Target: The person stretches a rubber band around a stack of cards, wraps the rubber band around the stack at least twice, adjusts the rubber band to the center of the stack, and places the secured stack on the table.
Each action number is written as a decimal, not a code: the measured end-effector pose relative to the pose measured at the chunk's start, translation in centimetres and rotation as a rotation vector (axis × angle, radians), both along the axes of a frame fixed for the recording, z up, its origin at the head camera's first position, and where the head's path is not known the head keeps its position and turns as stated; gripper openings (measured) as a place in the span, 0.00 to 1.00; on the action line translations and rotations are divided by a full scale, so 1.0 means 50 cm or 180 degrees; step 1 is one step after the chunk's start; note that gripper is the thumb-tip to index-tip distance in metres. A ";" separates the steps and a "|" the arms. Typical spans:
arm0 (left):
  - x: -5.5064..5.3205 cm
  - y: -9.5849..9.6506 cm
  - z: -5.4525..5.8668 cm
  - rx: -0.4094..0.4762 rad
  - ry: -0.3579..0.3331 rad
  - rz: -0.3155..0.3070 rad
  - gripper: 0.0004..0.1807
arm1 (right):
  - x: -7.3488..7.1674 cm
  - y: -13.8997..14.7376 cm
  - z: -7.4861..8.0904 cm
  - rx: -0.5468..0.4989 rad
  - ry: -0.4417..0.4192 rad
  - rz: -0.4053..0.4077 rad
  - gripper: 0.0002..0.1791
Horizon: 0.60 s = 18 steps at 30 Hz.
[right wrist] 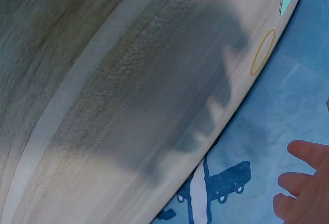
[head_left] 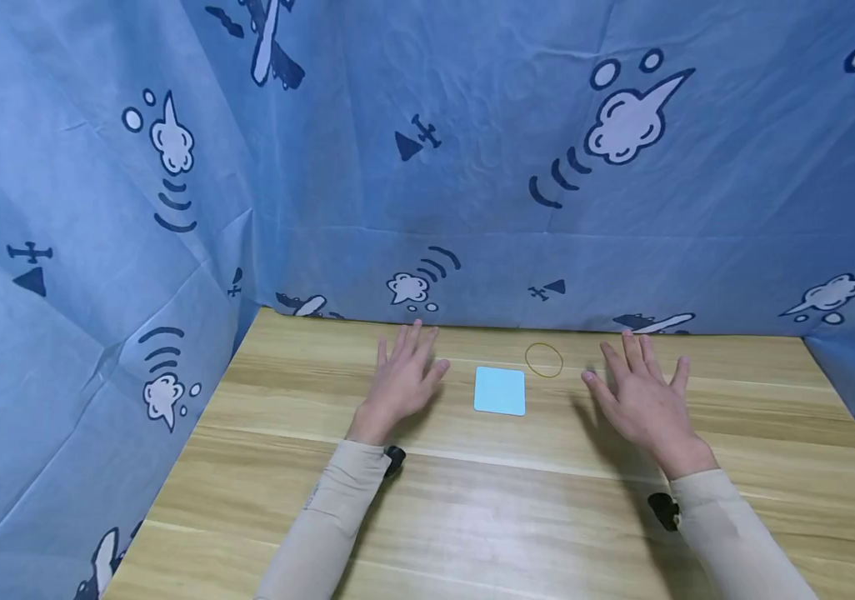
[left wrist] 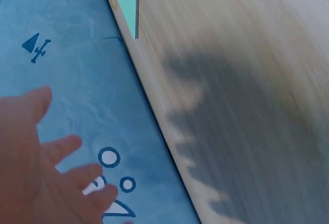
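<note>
Your left hand (head_left: 403, 379) has its fingers spread and holds nothing; your right hand (head_left: 641, 408) is likewise spread, with nothing pinched. Both hang over the wooden table (head_left: 465, 525), their fingertips pointing away from you and their shadows falling on the wood. Between them lies a light blue card (head_left: 500, 391), flat, to the right of your left thumb and apart from it. A thin yellow rubber band (head_left: 543, 343) lies as a loop just beside the card's far right corner, to the left of your right thumb; neither hand touches it. Beyond your fingertips hangs a blue cloth (head_left: 472, 192) printed with planes and clouds. Behind each hand, you wear a pale sleeve (head_left: 330, 517) and a black device (head_left: 395, 461) at the wrist.
</note>
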<state>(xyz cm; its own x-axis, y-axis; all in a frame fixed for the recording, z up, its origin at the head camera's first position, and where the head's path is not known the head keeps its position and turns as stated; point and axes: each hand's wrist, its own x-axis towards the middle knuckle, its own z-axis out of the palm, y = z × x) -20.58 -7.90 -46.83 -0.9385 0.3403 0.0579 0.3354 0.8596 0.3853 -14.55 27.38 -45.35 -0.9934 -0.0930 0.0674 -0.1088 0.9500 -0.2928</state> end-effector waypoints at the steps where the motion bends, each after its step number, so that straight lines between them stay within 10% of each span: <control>1: 0.000 0.000 -0.001 0.0086 -0.0039 -0.0040 0.36 | -0.001 0.000 0.000 -0.0008 -0.0007 -0.0001 0.42; 18: -0.008 0.018 -0.008 0.0977 -0.0538 -0.0541 0.53 | -0.010 -0.002 -0.001 -0.0050 -0.0030 0.0006 0.43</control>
